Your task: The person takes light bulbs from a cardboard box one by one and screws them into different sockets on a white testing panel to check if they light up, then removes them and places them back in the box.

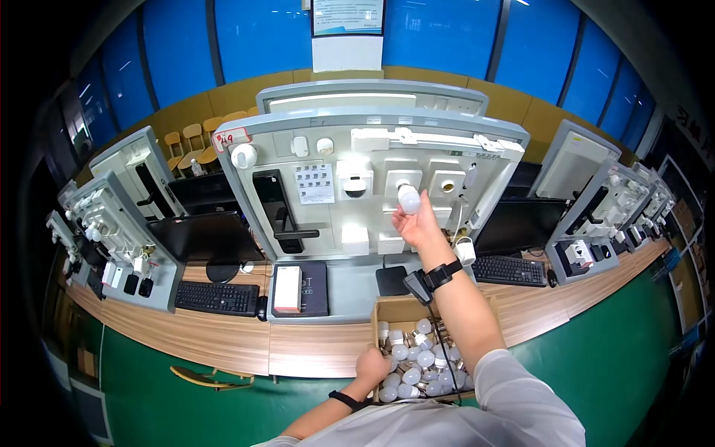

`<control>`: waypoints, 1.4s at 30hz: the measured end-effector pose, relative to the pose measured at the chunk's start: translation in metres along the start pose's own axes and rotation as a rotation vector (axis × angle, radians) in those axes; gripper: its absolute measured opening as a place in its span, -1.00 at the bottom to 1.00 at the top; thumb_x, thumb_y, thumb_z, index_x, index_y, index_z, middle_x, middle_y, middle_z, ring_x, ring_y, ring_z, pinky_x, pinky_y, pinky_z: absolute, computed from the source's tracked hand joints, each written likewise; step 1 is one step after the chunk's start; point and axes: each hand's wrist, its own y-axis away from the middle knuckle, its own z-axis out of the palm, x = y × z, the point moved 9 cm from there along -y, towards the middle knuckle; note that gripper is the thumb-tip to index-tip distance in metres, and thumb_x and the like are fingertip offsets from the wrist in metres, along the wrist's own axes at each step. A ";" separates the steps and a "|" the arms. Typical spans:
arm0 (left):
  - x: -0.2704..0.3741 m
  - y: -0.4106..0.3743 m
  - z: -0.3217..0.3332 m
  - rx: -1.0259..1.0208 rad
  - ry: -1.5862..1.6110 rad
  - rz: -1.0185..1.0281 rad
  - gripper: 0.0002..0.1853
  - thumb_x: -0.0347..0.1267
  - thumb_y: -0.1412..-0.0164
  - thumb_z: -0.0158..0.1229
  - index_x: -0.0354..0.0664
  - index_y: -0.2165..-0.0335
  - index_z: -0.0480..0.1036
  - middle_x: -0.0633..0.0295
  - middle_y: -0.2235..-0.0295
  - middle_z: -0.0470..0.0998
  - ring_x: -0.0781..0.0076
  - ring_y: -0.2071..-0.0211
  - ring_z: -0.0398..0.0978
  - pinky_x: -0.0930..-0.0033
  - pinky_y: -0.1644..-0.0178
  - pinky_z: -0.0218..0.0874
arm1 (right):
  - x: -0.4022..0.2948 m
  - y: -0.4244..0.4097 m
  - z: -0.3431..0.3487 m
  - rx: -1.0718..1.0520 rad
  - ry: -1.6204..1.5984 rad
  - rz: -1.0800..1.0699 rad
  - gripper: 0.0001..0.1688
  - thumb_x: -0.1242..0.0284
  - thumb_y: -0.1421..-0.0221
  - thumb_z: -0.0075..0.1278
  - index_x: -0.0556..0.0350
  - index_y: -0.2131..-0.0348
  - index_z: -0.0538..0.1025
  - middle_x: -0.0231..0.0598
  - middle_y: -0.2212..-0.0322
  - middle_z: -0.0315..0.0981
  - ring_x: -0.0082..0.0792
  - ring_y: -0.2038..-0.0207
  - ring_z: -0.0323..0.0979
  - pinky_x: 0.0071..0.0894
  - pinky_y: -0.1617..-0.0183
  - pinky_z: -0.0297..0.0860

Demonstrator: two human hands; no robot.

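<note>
My right hand [416, 223] is raised to the upright display panel [329, 120], its fingers around the underside of a white light bulb [409, 200]. The bulb's base meets a square white lamp holder [395, 180]. Just right of it a second lamp holder [447, 184] shows its bare socket. Low in front of me, my left hand [373, 364] grips the left wall of an open cardboard box [376, 318], which is full of loose bulbs [425, 358]. Black straps are on both wrists, and a cable hangs from the right one over the box.
A black door lock [277, 212] with a protruding handle is on the panel. On its base stand a white box [287, 288] and a black pad [392, 280]. Monitors and keyboards [217, 298] flank it on the wooden desk [318, 349]. A chair [212, 380] is below the desk, left.
</note>
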 end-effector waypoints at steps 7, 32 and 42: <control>-0.006 -0.003 0.002 0.040 -0.016 -0.007 -0.65 -0.36 0.04 0.12 -0.44 0.30 0.43 -0.30 0.41 0.57 -0.25 0.31 0.56 -0.10 0.18 0.40 | -0.024 0.024 0.021 0.222 0.759 -0.475 -0.28 0.11 -0.14 0.13 0.29 0.02 0.20 0.03 0.25 0.41 0.00 0.34 0.56 -0.11 0.29 0.54; -0.011 -0.003 0.006 0.022 0.009 -0.004 -0.64 -0.34 0.03 0.12 -0.43 0.29 0.42 -0.29 0.39 0.56 -0.25 0.30 0.56 -0.12 0.18 0.39 | -0.040 0.083 0.056 0.334 1.652 -1.316 -0.14 0.23 -0.15 0.10 0.44 -0.18 0.10 0.30 0.09 0.27 0.32 0.23 0.46 0.03 0.19 0.45; -0.015 0.002 0.007 -0.048 0.074 -0.025 -0.65 -0.31 0.04 0.15 -0.37 0.31 0.48 -0.21 0.36 0.59 -0.17 0.28 0.58 -0.06 0.18 0.42 | -0.019 0.020 0.008 0.275 0.541 -0.538 -0.35 0.11 -0.35 -0.22 0.48 0.01 0.19 0.18 0.33 0.40 0.10 0.32 0.57 -0.21 0.37 0.57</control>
